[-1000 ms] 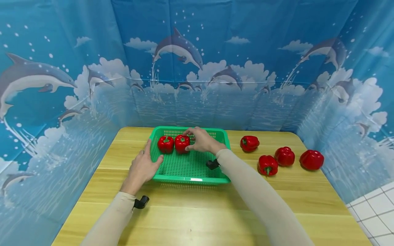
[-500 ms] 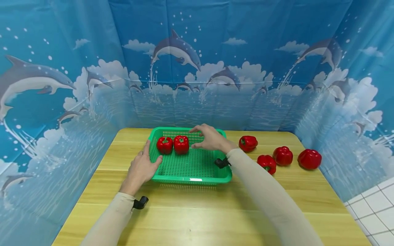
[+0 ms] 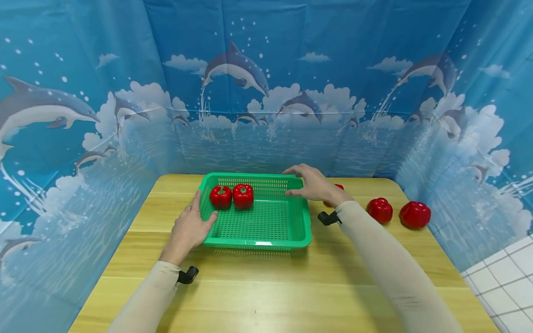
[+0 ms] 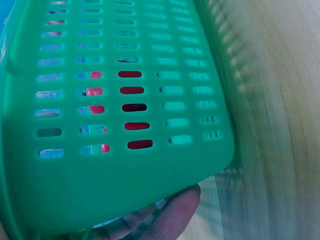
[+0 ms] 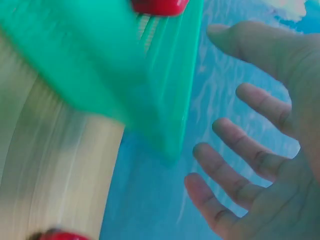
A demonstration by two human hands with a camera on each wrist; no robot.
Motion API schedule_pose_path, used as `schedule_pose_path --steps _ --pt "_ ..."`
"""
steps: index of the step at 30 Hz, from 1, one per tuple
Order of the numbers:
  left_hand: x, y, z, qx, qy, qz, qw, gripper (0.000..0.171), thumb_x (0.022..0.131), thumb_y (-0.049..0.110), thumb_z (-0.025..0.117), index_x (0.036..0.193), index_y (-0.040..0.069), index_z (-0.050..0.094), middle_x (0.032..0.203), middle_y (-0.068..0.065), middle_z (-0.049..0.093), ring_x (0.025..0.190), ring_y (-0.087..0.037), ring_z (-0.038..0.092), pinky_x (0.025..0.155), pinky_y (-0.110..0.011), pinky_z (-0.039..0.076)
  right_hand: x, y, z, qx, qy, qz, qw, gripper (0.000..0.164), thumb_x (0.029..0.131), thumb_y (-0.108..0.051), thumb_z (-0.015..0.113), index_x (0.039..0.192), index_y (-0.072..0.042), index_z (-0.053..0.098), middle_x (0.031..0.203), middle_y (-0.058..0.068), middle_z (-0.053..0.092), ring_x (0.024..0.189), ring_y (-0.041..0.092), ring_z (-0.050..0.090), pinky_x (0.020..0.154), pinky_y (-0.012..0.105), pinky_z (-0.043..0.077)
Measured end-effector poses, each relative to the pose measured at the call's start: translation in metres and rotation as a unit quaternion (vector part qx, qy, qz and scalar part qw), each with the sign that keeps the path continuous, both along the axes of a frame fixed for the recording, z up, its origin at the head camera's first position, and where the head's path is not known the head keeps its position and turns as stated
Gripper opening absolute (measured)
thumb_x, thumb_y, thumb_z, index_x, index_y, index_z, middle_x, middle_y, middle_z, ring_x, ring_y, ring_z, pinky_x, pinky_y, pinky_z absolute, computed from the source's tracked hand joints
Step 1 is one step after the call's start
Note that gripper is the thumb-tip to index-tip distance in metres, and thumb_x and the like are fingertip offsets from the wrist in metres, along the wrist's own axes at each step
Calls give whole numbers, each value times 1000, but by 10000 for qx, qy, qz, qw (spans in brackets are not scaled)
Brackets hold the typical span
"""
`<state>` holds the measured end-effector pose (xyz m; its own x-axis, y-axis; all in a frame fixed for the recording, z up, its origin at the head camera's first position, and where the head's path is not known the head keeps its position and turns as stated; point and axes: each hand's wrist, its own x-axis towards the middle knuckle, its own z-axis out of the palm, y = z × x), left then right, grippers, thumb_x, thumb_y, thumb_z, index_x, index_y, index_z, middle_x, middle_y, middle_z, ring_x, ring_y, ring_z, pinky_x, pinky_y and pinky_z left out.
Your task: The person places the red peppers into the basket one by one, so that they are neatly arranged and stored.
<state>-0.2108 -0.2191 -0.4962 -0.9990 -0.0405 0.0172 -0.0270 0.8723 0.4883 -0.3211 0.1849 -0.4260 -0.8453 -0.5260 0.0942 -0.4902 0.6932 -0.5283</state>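
Note:
In the head view, a green plastic basket [image 3: 258, 244] stands on the table with two red bell peppers, one [image 3: 220, 197] beside the other [image 3: 243, 196], at its back left. My left hand [image 3: 189, 230] holds its left front corner, thumb over the rim and fingers along the outside. The left wrist view shows the basket's slotted wall [image 4: 125, 170] with a finger [image 4: 177, 212] beneath the corner. My right hand [image 3: 313, 185] is above the basket's right back rim, holding nothing. Its spread fingers [image 5: 232, 140] appear in the right wrist view, apart from the basket.
To the right on the wooden table [image 3: 258, 286] are red bell peppers: one [image 3: 380, 210], another [image 3: 415, 214], and a third [image 3: 327, 204] mostly hidden by my right hand. A dolphin-print curtain [image 3: 250, 143] rises behind the table.
My right hand has let go of the second bell pepper in the basket and moved right to the basket's right rim. My forearm now covers a pepper on the table. The left hand stays put.

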Motion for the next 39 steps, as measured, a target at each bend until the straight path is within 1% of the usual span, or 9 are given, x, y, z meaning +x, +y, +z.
schedule_pose_path --steps 3,6,12,18,23,26,29,35,39 --pt "0 -1 0 6 -22 18 10000 101 118 59 55 190 12 2 175 -44 45 141 -67 65 115 -78 57 -2 19 -3 71 -8 -133 9999 69 105 -34 91 166 -16 65 169 17 58 155 48 58 125 73 51" --pt "-1 -1 0 34 -14 29 10000 100 118 58 56 190 13 2 175 -44 45 142 -67 65 116 -78 56 -4 38 -6 127 9 -250 9996 68 105 -32 91 165 -15 65 167 18 59 155 48 57 125 75 49" --pt "-2 -1 -1 58 29 28 10000 100 118 56 58 190 12 3 174 -44 46 140 -68 66 115 -78 56 -7 72 -16 399 32 -371 9985 68 105 -31 91 166 -16 64 171 24 55 161 53 51 129 80 43" --pt "-3 -1 -2 24 101 31 9999 100 118 57 57 190 12 4 170 -43 51 137 -66 68 113 -77 58 -13 98 -26 490 -243 -546 9970 74 105 -32 90 170 -16 59 178 29 42 166 61 36 129 88 36" --pt "-3 -1 -2 56 84 49 9999 101 117 58 57 190 13 3 172 -43 49 139 -67 67 114 -78 58 -17 115 -38 513 -503 -624 9955 75 105 -28 91 170 -12 57 181 34 36 167 68 25 127 94 29" --pt "-3 0 -3 65 88 49 9999 101 117 59 57 190 13 4 172 -43 49 139 -67 67 114 -78 57 -18 122 -44 460 -613 -629 9951 77 105 -27 90 172 -10 55 181 36 33 165 69 25 124 94 32" --pt "-3 0 -3 45 119 52 9999 100 117 58 57 190 12 6 171 -43 50 138 -66 67 113 -77 58 -19 126 -49 428 -703 -627 9946 79 106 -27 90 174 -11 53 182 36 31 165 69 26 123 93 36" --pt "-2 0 -3 27 110 72 9999 99 118 55 58 190 11 6 170 -43 51 136 -66 68 112 -77 59 -20 129 -53 391 -831 -642 9937 83 105 -25 90 176 -10 50 183 38 30 166 68 25 125 92 36" --pt "-2 0 -2 34 117 91 9999 99 118 55 58 190 12 6 170 -43 52 137 -66 68 112 -77 59 -22 131 -58 349 -797 -616 9943 82 104 -21 91 175 -7 51 180 38 37 161 66 38 124 85 46"
